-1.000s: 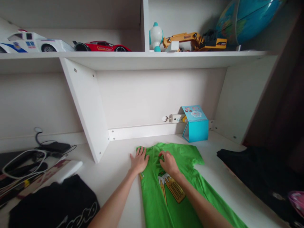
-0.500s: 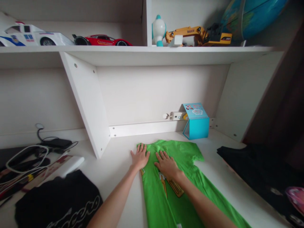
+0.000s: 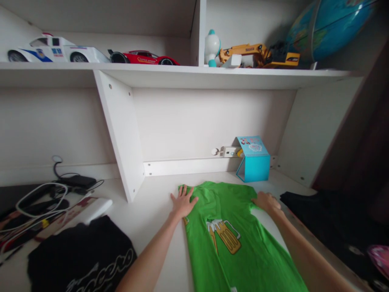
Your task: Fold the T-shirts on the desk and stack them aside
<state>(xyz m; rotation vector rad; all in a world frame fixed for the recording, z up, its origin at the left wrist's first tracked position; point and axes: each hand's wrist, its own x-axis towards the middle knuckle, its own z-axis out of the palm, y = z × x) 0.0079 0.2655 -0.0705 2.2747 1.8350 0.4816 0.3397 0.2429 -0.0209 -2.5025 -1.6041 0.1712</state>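
A bright green T-shirt (image 3: 231,235) with a beer-mug print lies flat on the white desk (image 3: 152,215), its neck end towards the back wall. My left hand (image 3: 183,202) rests flat on the shirt's upper left corner with the fingers spread. On the right sleeve, my right hand (image 3: 265,201) grips the edge of the cloth with curled fingers.
A black printed garment (image 3: 82,259) lies at the front left, and dark clothing (image 3: 331,227) at the right. A blue desk calendar (image 3: 253,160) stands behind the shirt. Cables and a charger (image 3: 54,190) sit at the left. Toy cars, an excavator and a globe fill the shelf above.
My right hand slid from the shirt's chest out to the right sleeve. The print is now uncovered. My left hand stayed at the left corner.
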